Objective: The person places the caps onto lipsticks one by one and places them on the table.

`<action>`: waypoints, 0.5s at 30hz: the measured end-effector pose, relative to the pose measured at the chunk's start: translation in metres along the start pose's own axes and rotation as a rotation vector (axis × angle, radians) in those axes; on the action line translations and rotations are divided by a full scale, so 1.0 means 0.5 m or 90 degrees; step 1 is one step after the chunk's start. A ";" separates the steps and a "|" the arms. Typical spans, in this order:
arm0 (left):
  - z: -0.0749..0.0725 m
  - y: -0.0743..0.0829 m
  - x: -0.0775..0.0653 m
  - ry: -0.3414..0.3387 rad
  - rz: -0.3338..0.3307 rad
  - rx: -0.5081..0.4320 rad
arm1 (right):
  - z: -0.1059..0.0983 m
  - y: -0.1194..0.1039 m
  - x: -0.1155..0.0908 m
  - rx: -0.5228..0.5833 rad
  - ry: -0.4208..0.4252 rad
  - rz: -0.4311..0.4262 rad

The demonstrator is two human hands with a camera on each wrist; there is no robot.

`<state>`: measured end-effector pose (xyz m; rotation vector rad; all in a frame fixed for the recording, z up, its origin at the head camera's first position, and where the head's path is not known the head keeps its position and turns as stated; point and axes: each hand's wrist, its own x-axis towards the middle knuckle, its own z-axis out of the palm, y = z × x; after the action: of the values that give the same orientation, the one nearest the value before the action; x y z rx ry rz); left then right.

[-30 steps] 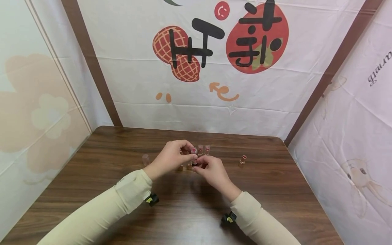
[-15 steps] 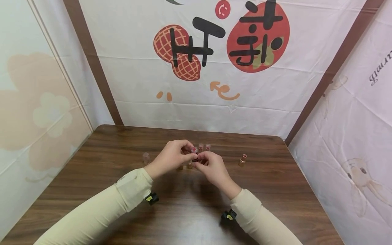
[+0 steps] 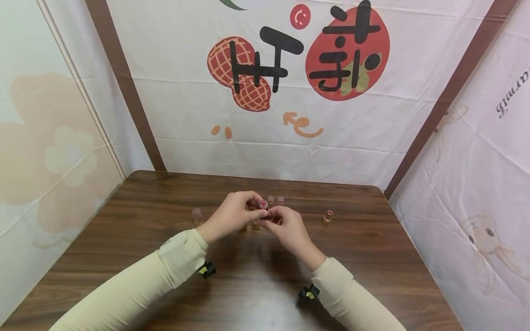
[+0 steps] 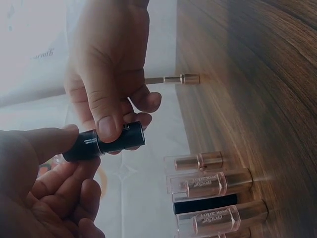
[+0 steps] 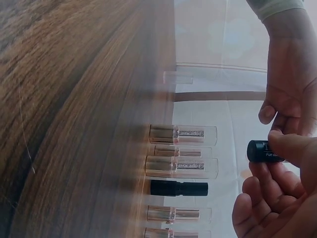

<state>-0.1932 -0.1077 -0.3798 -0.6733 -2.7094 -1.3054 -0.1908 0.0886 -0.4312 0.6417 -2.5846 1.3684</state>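
Note:
A black lipstick tube (image 4: 86, 148) with a seam round its middle is held up off the table between both hands. My left hand (image 3: 233, 214) pinches its upper end, where a clear top with a red spot shows in the head view. Thumb and fingers of my right hand (image 3: 287, 227) grip the lower end, which carries white lettering. Just beyond the hands, several lipsticks with rose-gold bases and clear caps (image 5: 181, 166) stand upright in a group. Another black lipstick tube (image 5: 178, 188) stands among them. In the head view the hands partly hide this group.
An uncapped rose-gold lipstick (image 3: 328, 218) stands alone to the right. Off to the left a clear cap (image 3: 197, 216) stands on the brown wooden table (image 3: 256, 285). A printed white cloth (image 3: 186, 115) hangs behind the table's far edge.
My right hand has risen slightly from lower down to meet the left hand, bringing the two ends of the black lipstick tube together. The left hand has barely moved.

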 end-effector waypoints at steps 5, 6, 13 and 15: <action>0.005 0.002 0.005 -0.001 0.006 -0.002 | -0.004 0.002 0.001 -0.001 0.005 -0.002; 0.006 0.002 0.006 -0.002 0.007 -0.004 | -0.005 0.002 0.001 0.000 0.008 -0.002; 0.013 0.002 0.004 -0.003 -0.001 0.012 | -0.006 0.009 0.000 0.017 0.003 0.002; 0.014 0.001 0.003 0.001 0.001 0.018 | -0.008 0.010 0.001 0.021 -0.002 -0.004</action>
<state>-0.1936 -0.1016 -0.3834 -0.6698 -2.7204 -1.2633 -0.1936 0.0943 -0.4324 0.6574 -2.5648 1.4110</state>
